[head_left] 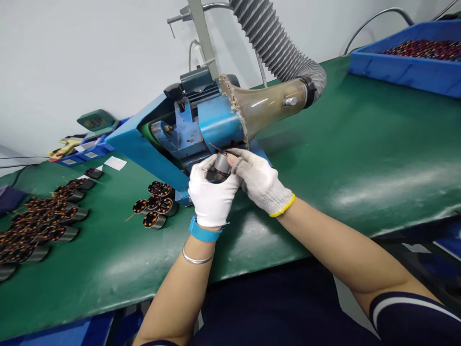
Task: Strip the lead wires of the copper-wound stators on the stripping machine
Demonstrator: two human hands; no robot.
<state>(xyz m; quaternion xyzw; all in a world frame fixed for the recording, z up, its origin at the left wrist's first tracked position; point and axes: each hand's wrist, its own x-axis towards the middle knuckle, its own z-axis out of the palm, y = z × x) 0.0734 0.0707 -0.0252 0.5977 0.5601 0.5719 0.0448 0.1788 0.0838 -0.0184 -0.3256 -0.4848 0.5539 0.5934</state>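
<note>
My left hand (212,192), in a white glove, is wrapped round a silver cylindrical motor part (222,163). The gloved fingers of my right hand (257,178) are closed at the part's upper right side, pinching a thin copper-coloured wire end (218,148) that sticks out up and to the left. Both hands are directly in front of the blue grinding machine (219,122), below its rounded cover. How the lower side of the part looks is hidden by my left palm.
Several wound parts (154,220) stand left of the machine on the green table (118,269), with a larger group (68,233) at the far left. A grey hose (270,41) rises behind. A blue bin (403,74) sits at the back right.
</note>
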